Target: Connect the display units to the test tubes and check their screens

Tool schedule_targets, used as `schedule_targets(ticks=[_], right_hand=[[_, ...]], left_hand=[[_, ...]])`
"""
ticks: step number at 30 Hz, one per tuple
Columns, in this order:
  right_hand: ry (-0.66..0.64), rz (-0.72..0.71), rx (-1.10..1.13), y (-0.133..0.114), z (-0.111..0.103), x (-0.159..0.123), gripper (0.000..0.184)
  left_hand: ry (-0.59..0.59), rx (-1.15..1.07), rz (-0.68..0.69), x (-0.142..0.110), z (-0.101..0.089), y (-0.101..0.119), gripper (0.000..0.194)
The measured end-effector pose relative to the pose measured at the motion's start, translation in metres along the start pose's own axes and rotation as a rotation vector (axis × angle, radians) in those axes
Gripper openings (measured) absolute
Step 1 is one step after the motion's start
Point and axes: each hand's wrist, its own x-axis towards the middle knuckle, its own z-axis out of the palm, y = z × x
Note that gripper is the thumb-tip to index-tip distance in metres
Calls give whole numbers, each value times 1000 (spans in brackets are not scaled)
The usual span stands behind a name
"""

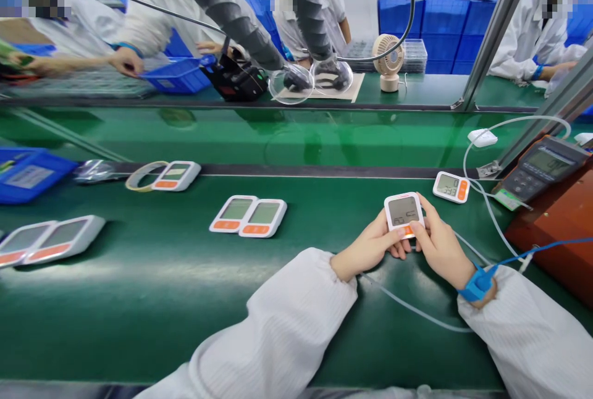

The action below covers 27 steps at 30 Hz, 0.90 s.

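Because its screen is faced upward and toward the wearer, the device seems to be held so that the display can be read while its orange buttons lie within reach of both thumbs. It is held over the table, toward the far right corner. By the left hand the lower left corner is clasped, the thumb laid across the front and the other fingers curled beneath. By the right hand the right side is braced, the index finger stretched along the case and the thumb bent onto the buttons. The fingers of both hands are closed on the case, with little gap left; whether a button is being pressed cannot be told.

Near the far edge, a second device is laid beside the tube, close to the gauge, which is tilted, perhaps for easier reading. Whether the tube is joined to the held device cannot be made out. Left of the hands, a pair of devices is set side by side, the cases touching, probably to save room. At the far edge, farther left, another device is placed against a ring.
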Motion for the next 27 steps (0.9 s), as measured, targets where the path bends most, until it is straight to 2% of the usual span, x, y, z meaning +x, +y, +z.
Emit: schedule_targets(ticks=[7, 12, 15, 18, 22, 24, 27], right_hand=[[-6, -13, -3, -3, -3, 1, 58], [188, -39, -179, 10, -9, 8, 48], [234, -74, -242, 23, -10, 14, 41], [250, -109, -304, 29, -9, 17, 38], [332, -159, -504, 19, -9, 12, 36], [216, -237, -517, 10, -7, 8, 26], [-133, -377, -495, 1, 0, 2, 14]], left_hand=[[64, 52, -20, 0, 2, 0, 66], [196, 112, -51, -1, 7, 5, 87], [199, 120, -49, -2, 10, 4, 95], [170, 129, -26, -1, 10, 1, 89], [186, 166, 17, 3, 0, 8, 68], [281, 268, 94, 3, -16, 20, 56], [584, 649, 209, -3, -54, 44, 45]])
